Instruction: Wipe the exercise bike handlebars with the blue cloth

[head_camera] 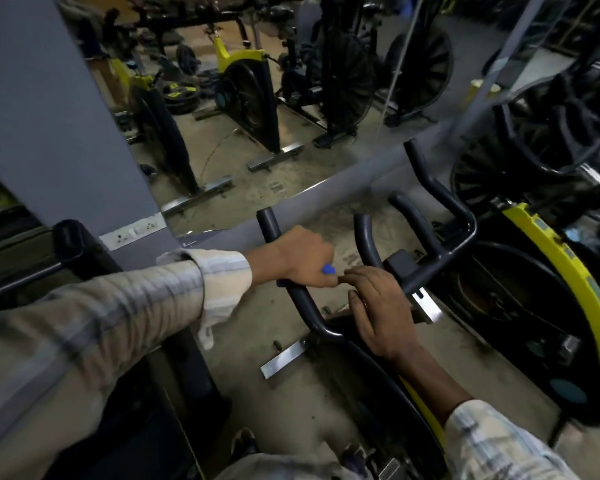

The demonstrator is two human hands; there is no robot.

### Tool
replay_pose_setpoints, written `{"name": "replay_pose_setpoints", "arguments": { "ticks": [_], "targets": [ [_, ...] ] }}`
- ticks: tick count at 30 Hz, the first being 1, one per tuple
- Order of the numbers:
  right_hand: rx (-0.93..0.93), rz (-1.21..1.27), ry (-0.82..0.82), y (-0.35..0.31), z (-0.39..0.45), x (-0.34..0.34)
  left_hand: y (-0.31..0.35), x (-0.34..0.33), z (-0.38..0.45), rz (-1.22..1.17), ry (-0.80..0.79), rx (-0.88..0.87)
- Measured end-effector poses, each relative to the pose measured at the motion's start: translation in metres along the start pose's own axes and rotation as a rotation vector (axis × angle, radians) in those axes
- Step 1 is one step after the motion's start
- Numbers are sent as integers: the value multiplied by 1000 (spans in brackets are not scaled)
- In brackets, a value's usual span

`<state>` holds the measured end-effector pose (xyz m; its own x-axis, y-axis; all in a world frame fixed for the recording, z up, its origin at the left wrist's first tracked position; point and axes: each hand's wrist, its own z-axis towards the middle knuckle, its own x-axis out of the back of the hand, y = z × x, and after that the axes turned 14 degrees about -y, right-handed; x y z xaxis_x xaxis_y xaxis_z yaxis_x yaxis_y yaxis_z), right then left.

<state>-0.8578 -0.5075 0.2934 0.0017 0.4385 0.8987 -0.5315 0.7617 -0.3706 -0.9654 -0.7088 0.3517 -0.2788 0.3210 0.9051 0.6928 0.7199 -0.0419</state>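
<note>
The dark handlebars [440, 202] of a yellow and black exercise bike fill the middle of the head view. My left hand [302, 256] is wrapped around the left bar, with the blue cloth [328, 269] bunched inside it; only a small blue tip and a sliver under the palm show. My right hand [378, 306] rests just right of it, palm down over the bar's lower bend, fingertips nearly touching my left hand. Whether it grips the bar is unclear.
A wall mirror [257, 98] ahead reflects several bikes. A second yellow bike [561, 258] stands close on the right. A black padded machine part [70, 244] sits at the left, with a wall socket strip [132, 232] behind it. Concrete floor lies below.
</note>
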Motion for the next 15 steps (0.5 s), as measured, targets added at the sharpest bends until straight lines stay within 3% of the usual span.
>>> {"name": "replay_pose_setpoints", "arguments": {
  "ticks": [5,8,12,15],
  "targets": [
    [-52,-26,-26,-17,-4,-10,-22,27,-2,42,-92,15],
    [-55,-31,-41,-27,2,-14,-36,44,-13,45,-62,40],
    [-70,-29,-28,-41,15,-22,-54,39,-29,83,250,49],
    [-90,-29,4,-54,25,-24,-61,23,-41,-69,580,39]
  ]
}}
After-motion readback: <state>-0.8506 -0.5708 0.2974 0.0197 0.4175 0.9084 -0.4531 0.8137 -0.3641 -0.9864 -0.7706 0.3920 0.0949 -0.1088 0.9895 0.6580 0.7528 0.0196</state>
